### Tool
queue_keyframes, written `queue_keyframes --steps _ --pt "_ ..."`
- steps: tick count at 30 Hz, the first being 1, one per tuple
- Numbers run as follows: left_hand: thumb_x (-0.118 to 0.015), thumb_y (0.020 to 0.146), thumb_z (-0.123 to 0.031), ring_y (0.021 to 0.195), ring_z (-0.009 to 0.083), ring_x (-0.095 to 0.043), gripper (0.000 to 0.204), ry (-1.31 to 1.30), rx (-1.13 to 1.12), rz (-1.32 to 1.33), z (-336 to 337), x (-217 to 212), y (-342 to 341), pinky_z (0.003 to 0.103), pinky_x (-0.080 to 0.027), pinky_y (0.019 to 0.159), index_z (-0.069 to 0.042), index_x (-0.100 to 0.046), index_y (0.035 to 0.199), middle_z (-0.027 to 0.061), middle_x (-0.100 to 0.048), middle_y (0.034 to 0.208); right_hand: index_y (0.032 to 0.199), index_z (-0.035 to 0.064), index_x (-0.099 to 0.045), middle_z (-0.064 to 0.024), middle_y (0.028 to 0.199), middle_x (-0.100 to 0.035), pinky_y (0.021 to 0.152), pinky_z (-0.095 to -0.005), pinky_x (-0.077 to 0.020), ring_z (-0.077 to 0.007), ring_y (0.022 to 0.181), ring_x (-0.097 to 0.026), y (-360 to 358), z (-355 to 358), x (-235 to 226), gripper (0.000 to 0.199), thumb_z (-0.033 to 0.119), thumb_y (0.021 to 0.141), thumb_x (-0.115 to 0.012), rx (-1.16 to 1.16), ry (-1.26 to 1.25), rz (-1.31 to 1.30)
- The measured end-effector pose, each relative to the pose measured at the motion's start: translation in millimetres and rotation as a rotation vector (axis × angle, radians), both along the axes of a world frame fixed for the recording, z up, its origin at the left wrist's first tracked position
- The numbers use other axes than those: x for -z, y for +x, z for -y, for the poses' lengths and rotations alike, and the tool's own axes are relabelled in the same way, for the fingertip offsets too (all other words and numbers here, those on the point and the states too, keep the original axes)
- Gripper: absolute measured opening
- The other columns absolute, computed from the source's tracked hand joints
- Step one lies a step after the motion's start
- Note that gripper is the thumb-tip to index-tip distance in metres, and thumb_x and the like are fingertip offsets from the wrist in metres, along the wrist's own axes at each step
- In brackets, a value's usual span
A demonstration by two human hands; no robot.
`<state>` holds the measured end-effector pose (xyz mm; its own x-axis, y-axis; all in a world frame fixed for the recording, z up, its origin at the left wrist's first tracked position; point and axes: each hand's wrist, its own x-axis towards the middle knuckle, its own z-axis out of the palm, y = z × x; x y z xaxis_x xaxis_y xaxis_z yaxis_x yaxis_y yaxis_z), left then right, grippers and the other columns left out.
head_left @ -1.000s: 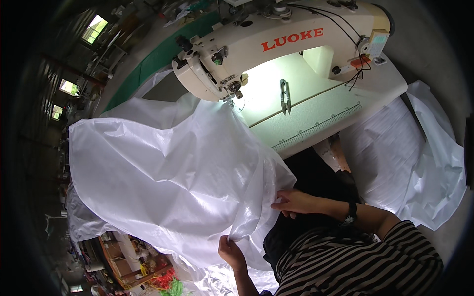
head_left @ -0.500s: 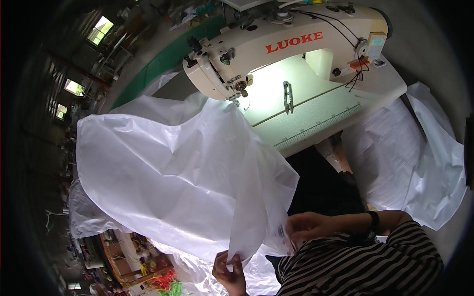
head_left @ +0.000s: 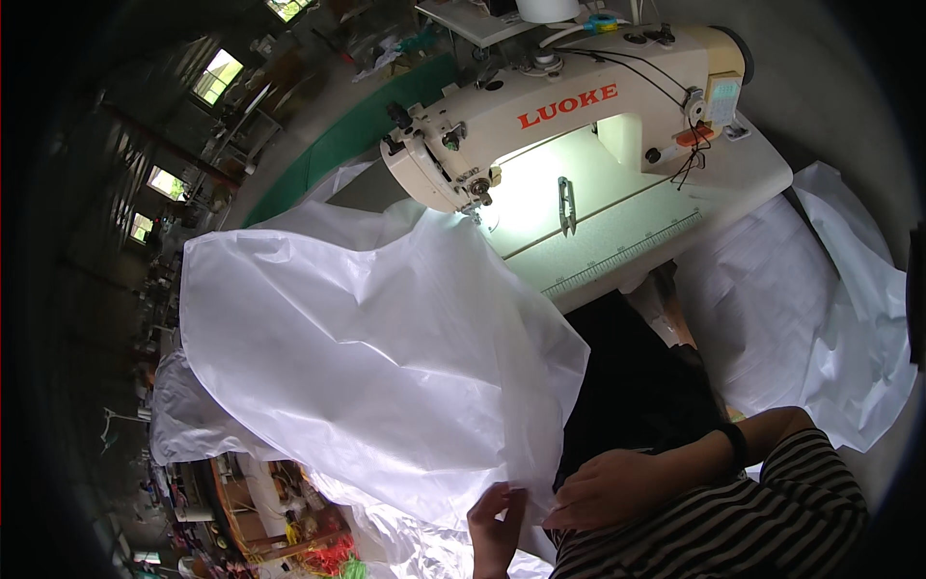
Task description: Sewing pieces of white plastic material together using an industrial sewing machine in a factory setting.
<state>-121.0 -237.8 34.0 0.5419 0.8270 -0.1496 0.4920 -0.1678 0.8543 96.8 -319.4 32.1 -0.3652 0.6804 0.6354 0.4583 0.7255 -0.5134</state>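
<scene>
A large sheet of white plastic-like fabric (head_left: 357, 338) drapes from the sewing machine's needle area down to my lap. At its near lower edge my left hand (head_left: 496, 526) pinches the fabric between thumb and fingers. Close beside it on the right, my right hand (head_left: 603, 490) is closed at the sheet's corner, its fingertips partly hidden. The cream sewing machine (head_left: 569, 106) stands beyond, its lamp lighting the bed. Part of the sheet lies beneath the needle end. A pair of thread snips (head_left: 566, 206) rests on the machine bed.
More white sheeting (head_left: 762, 299) hangs at the right of the machine table (head_left: 627, 256), which has a ruler along its near edge. A green surface (head_left: 347, 135) lies behind on the left. Red and green strands (head_left: 333, 555) and a wooden frame sit low at the left.
My left hand has moved right along the fabric edge, toward my right hand. The folded flap between them has come down, and the whole view has shifted slightly.
</scene>
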Motion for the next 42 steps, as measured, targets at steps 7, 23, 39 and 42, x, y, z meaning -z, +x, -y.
queue_keyframes --steps 7,23,39,42 --pt "-0.058 0.092 0.005 0.076 0.0175 -0.062 0.010 0.502 -0.171 0.048 4 -34 -6 0.027 -0.053 0.064 0.005 -0.063 0.101 0.0117 -0.064 0.087 0.121 0.0108 -0.061 -0.0016 0.094 -0.056 0.065 -0.0243 -0.0517 -0.0133 0.077 -0.061 13 16 -20 0.030 0.017 0.092 -0.060 -0.066 0.112 -0.099" --pt "-0.067 0.084 0.002 0.067 0.0291 -0.063 0.012 0.390 0.310 -0.035 3 -51 10 0.037 -0.048 0.059 0.000 -0.063 0.095 0.0162 -0.063 0.080 0.114 0.0098 -0.060 -0.0034 0.104 -0.060 0.088 -0.0298 -0.0515 -0.0165 0.099 -0.062 -21 13 -27 0.023 0.019 0.094 -0.055 -0.147 0.033 0.151" --pt "-0.060 0.095 -0.002 0.073 0.0208 -0.063 0.005 0.606 -0.092 0.149 7 -47 -4 0.031 -0.051 0.065 0.001 -0.064 0.096 0.0117 -0.065 0.084 0.111 -0.0004 -0.058 -0.0163 0.102 -0.064 0.076 -0.0395 -0.0544 -0.0306 0.088 -0.065 -35 -36 -36 0.022 0.015 0.095 -0.056 -0.162 -0.525 0.009" --pt "-0.064 0.087 0.003 0.069 0.0326 -0.063 0.016 0.571 0.331 0.085 6 -35 -4 0.039 -0.051 0.060 -0.002 -0.063 0.101 0.0161 -0.064 0.084 0.128 -0.0036 -0.046 -0.0263 0.121 -0.056 0.094 -0.0436 -0.0467 -0.0376 0.114 -0.056 -69 -41 -7 0.039 0.015 0.095 -0.054 -0.716 -0.747 -0.007"
